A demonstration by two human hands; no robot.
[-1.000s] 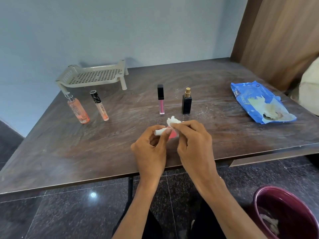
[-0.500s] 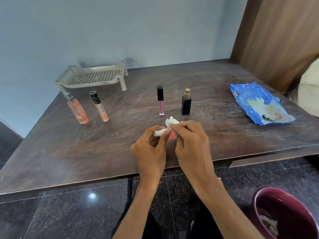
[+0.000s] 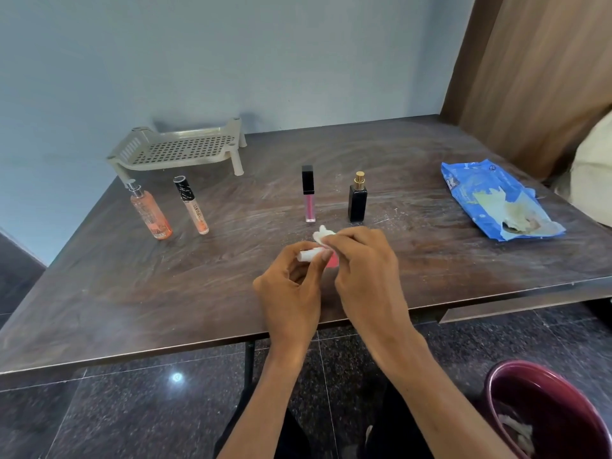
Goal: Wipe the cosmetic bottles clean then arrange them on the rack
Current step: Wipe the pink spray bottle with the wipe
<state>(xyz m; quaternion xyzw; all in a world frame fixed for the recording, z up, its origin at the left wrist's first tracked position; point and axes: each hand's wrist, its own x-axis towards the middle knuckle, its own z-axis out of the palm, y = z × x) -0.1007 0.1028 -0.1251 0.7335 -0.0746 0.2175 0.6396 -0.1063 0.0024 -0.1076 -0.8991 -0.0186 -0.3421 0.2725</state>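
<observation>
left hand (image 3: 291, 286) fingers curled, pinching the white-capped end of a small pink bottle (image 3: 332, 260). right hand (image 3: 364, 270) fingers curled round a white wipe (image 3: 323, 235), held against the bottle. the bottle sits between both sets of fingertips, over the table (image 3: 132, 293). just beyond the fingers stand a pink lip gloss (image 3: 308, 200) and a black perfume bottle (image 3: 357, 202). well left of the fingers are an orange spray bottle (image 3: 150, 215) and a beige tube (image 3: 193, 207), with the rack (image 3: 178, 150) behind them. a blue wipes pack (image 3: 496, 200) lies well right.
</observation>
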